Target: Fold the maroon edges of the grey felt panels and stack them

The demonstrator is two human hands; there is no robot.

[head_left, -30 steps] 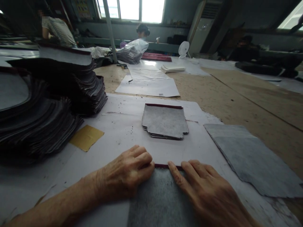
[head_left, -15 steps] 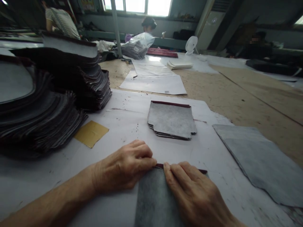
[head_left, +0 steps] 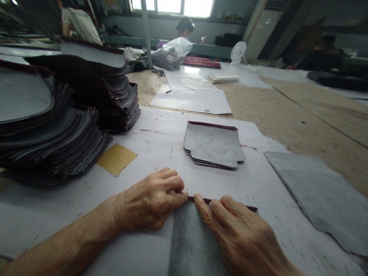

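A grey-backed panel (head_left: 191,241) with a dark red folded strip along its far edge lies in front of me, its near part running out of view. My left hand (head_left: 152,201) is closed at the far left corner, thumb and forefinger pinching the end of the red edge. Across the panel lies my right hand (head_left: 241,234), its forefinger stretched apart from the others and the fingertips pressing on the red fold. Just beyond my hands sits a small stack of notched grey panels (head_left: 214,143), also edged in dark red.
Tall piles of dark panels (head_left: 115,96) stand at the left, beside a yellow-brown square (head_left: 117,159). More grey pieces (head_left: 322,195) lie at the right. White paper (head_left: 149,153) covers the worktop. Farther back are a white fan (head_left: 238,53), a plastic bag (head_left: 172,53) and several people.
My right forefinger has slid slightly left along the red fold, away from the other fingers, baring more of the strip. My left hand keeps its pinch. The view has shifted a little.
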